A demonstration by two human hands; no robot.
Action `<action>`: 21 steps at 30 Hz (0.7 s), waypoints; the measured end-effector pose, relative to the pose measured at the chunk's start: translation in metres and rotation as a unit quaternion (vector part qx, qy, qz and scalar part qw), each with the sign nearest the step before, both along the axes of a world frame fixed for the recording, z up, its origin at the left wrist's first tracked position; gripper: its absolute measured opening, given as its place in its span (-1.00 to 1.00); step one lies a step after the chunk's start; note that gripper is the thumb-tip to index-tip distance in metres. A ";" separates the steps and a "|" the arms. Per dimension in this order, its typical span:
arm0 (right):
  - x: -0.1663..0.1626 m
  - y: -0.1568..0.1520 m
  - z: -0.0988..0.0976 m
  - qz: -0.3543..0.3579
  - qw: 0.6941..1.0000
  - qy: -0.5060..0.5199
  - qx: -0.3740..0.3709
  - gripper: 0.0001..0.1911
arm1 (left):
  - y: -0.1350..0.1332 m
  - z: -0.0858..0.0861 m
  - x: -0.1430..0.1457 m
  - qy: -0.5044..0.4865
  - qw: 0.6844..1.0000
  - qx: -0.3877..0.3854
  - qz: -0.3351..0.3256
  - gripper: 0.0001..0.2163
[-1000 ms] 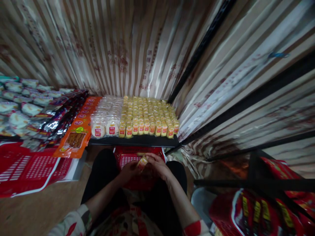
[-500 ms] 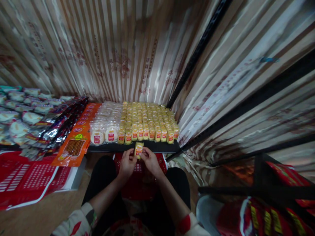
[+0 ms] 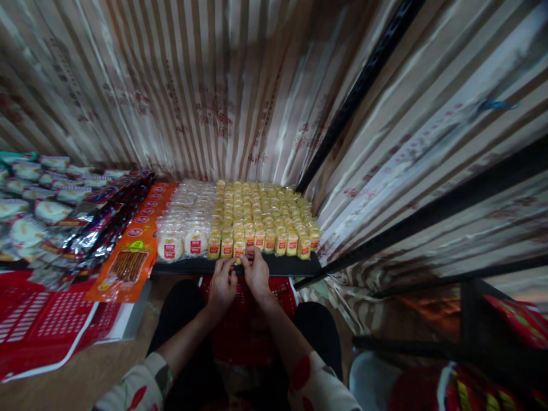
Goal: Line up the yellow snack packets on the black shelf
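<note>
A small yellow snack packet (image 3: 239,249) with a red and white label stands upright at the front of the packed rows. My left hand (image 3: 222,283) pinches its lower left side with fingertips close together. On the other side, the thumb and fingers of my right hand (image 3: 257,275) close on the packet's lower right edge. Rows of matching yellow packets (image 3: 268,214) fill the right end of the black shelf (image 3: 285,265). Beside them on the left lie clear-wrapped round white crackers (image 3: 196,242) with red labels.
An orange snack bag (image 3: 131,262) overhangs the shelf edge, next to dark silvery packets (image 3: 92,231). Red baskets (image 3: 47,319) sit lower left and between my knees. Black metal posts (image 3: 355,97) and a striped curtain (image 3: 240,85) enclose the back and right.
Both hands have moved the yellow packet forward from in front of the shelf edge to the front row. The camera view has shifted slightly.
</note>
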State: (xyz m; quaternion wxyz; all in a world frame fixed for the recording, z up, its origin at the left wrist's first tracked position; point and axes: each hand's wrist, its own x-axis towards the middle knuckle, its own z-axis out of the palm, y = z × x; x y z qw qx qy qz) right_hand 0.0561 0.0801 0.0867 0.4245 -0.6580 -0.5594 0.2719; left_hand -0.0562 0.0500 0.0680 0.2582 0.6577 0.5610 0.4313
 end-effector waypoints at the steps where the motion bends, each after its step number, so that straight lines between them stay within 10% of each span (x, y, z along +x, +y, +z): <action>1: 0.000 0.000 -0.001 -0.004 1.000 -0.025 0.011 -0.84 | 0.001 -0.001 0.000 0.001 1.000 0.001 -0.003 -0.68; 21: -0.008 0.007 -0.009 -0.025 0.995 -0.100 -0.017 -0.82 | 0.015 -0.004 -0.005 0.050 0.999 -0.007 -0.012 -0.61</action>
